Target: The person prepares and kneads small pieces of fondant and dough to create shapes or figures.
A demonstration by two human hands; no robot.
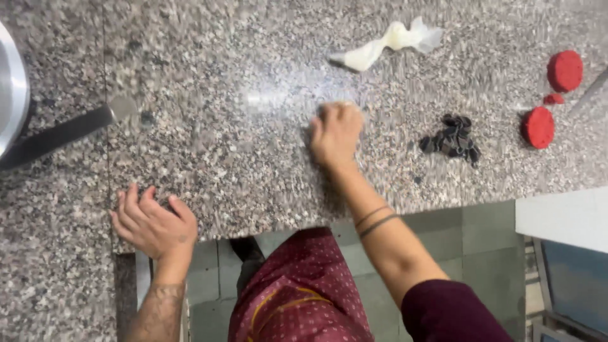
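I watched from the head camera as both hands worked over the speckled granite counter (240, 152). My landmark was the right hand (335, 134), pressed knuckles-up on the stone near the middle of the slab. Its fingers were curled down and blurred; something pale showed just beyond the fingertips, but I could not tell whether the hand gripped anything or merely pushed flat. Two dark bands (376, 220) circled the forearm behind it.

Beyond that hand and slightly to its right lay a crumpled whitish cloth (387, 44), apart from the fingers. To the right of the hand sat a small heap of dark pieces (452, 139), near but not touching. Farther right still were two red round discs (551, 98), with a small red bit between them.

Well to the left of the right hand and nearer the body, the left hand (153, 223) rested at the counter's front edge, fingers loosely spread and holding nothing. Farther left of it, a black handle (60, 136) ran out from a metal vessel (12, 88) at the frame's edge.
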